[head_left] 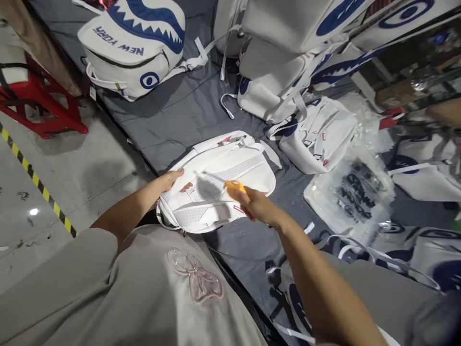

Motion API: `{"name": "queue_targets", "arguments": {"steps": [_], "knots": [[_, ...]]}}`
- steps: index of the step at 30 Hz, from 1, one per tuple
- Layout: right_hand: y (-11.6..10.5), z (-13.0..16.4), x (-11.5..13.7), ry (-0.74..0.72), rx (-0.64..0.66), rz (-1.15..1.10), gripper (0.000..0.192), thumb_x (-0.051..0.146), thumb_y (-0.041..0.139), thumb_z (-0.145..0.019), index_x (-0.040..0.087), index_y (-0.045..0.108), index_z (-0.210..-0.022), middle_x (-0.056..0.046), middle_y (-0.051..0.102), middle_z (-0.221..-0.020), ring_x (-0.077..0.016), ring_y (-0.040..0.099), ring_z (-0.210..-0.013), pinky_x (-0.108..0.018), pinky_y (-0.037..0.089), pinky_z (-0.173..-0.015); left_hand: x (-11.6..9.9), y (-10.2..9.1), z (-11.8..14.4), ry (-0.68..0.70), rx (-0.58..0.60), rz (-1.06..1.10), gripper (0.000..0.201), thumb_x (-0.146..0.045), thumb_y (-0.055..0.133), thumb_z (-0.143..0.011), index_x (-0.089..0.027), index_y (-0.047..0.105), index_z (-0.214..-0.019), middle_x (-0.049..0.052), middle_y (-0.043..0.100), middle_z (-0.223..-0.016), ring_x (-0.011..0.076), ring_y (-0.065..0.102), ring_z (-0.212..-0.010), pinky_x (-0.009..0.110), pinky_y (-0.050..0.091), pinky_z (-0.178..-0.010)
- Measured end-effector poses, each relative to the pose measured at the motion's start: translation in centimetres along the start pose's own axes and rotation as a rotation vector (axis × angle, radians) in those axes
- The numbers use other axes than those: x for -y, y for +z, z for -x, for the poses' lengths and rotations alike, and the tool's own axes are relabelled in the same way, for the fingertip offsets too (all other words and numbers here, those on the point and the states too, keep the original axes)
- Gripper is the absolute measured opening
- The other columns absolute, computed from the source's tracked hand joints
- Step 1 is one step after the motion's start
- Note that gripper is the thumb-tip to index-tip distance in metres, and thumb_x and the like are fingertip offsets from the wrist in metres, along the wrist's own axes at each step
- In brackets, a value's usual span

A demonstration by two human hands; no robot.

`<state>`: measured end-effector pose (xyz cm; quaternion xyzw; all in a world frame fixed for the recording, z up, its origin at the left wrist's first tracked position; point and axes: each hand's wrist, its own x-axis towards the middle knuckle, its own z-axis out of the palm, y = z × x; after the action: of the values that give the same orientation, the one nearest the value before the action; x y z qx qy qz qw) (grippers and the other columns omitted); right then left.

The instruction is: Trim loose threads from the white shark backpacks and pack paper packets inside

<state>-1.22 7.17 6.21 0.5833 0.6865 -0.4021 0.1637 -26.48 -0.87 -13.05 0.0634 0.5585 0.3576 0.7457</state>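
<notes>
A white backpack (230, 168) lies back side up on the grey table cover (180, 115), its mesh straps facing me. My left hand (170, 179) rests on the bag's near left edge, fingers pressed on the fabric. My right hand (256, 205) hovers over the bag's right side and grips a small yellow-handled tool (235, 186), blurred, pointing toward the bag's middle. What kind of tool it is cannot be told.
A white backpack with a blue shark face and "NEW YORK" lettering (135, 43) stands at the back left. Several more white bags (288, 62) pile at the back right. Bags in clear plastic (355, 190) lie right. A red stool (43, 103) stands on the concrete floor, left.
</notes>
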Motion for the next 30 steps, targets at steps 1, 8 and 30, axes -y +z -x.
{"name": "queue_targets", "arguments": {"steps": [1, 8, 30], "knots": [[-0.3, 0.2, 0.2, 0.005, 0.013, 0.009, 0.044, 0.046, 0.036, -0.104, 0.015, 0.056, -0.129, 0.001, 0.057, -0.058, -0.0135, 0.050, -0.044, -0.024, 0.041, -0.050, 0.3, 0.6, 0.3, 0.033, -0.066, -0.146, 0.053, -0.049, 0.035, -0.101, -0.010, 0.054, -0.131, 0.018, 0.074, -0.089, 0.0266, 0.072, -0.075, 0.041, 0.059, -0.071], [-3.6, 3.1, -3.5, 0.145, 0.031, 0.187, 0.049, 0.050, 0.031, -0.105, 0.014, 0.059, -0.119, -0.006, 0.067, -0.068, -0.0184, 0.063, -0.057, -0.028, 0.048, -0.062, 4.3, 5.0, 3.4, 0.663, -0.349, -1.220, 0.060, -0.029, 0.063, -0.091, -0.031, 0.047, -0.148, 0.015, 0.026, -0.164, 0.0385, 0.030, -0.148, 0.058, 0.026, -0.117], [3.7, 14.2, -15.3, 0.220, -0.109, 0.143, 0.052, 0.052, 0.031, -0.103, 0.015, 0.058, -0.129, -0.006, 0.064, -0.065, -0.0215, 0.062, -0.056, -0.029, 0.042, -0.056, 10.0, 13.5, 5.0, 0.388, -0.224, -0.799, 0.043, -0.035, 0.044, -0.099, -0.025, 0.055, -0.139, 0.015, 0.064, -0.125, 0.0285, 0.066, -0.106, 0.040, 0.054, -0.084]]}}
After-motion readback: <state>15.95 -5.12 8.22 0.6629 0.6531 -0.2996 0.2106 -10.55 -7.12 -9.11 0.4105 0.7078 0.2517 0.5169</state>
